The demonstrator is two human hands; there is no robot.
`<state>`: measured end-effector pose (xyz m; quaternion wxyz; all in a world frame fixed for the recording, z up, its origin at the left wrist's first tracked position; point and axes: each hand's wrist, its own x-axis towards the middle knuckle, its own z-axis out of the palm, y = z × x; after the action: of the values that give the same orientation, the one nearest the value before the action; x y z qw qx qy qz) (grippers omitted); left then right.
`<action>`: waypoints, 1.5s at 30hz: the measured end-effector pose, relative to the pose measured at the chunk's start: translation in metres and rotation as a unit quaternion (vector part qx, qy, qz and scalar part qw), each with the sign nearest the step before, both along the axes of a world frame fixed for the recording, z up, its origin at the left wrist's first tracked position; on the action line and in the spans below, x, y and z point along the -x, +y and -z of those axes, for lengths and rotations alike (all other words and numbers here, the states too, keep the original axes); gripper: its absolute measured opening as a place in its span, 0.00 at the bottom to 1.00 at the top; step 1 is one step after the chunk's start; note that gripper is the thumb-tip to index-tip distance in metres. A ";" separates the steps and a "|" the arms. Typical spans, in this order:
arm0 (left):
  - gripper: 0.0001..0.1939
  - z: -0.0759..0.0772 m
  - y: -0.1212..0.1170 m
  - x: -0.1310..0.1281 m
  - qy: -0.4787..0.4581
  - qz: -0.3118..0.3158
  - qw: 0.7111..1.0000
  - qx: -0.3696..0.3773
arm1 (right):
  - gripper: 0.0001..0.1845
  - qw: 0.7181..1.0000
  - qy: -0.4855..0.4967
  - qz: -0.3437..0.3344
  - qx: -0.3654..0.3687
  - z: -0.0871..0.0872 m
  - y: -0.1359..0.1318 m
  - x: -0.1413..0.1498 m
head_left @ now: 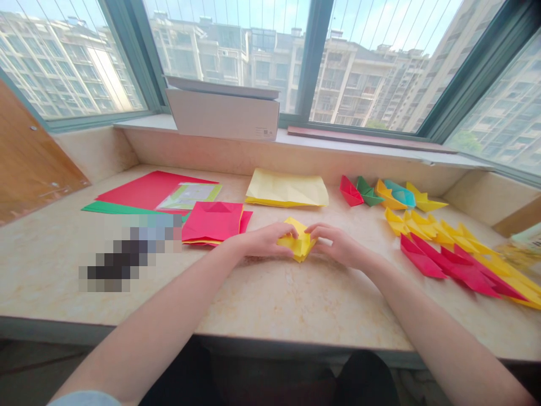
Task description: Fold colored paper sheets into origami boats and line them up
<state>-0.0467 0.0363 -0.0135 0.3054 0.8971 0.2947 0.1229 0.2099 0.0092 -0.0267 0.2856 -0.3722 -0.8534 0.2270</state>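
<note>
Between my two hands, just above or on the stone counter (pixel 253 299), is a partly folded piece of yellow paper (pixel 301 243), roughly diamond-shaped. My left hand (pixel 273 239) grips its left side, thumb below and fingers curled over the top. On the opposite side my right hand (pixel 336 242) pinches the right edge with bent fingers. Left of my left hand lies a stack of folded red paper (pixel 213 221) with yellow layers showing. Behind the hands rests a pile of pale yellow sheets (pixel 287 187).
Folded paper boats stand at the right: red boats (pixel 422 258), a row of yellow boats (pixel 439 231), and a green boat (pixel 368 192) among mixed colours. Red sheets (pixel 139 189) and a clear packet (pixel 190 196) lie at the left. A white box (pixel 224 113) sits on the window ledge.
</note>
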 end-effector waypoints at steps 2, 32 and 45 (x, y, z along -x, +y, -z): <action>0.23 0.001 0.000 0.000 0.000 0.006 1.000 -0.009 | 0.04 1.000 0.005 -0.003 0.001 0.001 0.000 0.000; 0.19 0.012 0.003 -0.014 -0.064 -0.034 0.992 -0.106 | 0.17 0.999 0.023 0.041 0.017 0.007 0.000 0.004; 0.13 0.001 -0.001 -0.005 -0.039 0.073 0.987 -0.137 | 0.27 0.999 0.007 0.042 0.012 0.009 -0.003 0.003</action>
<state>-0.0412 0.0349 -0.0140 0.1993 0.9441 0.1963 0.1742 0.2070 0.0060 -0.0355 0.2966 -0.4092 -0.8322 0.2282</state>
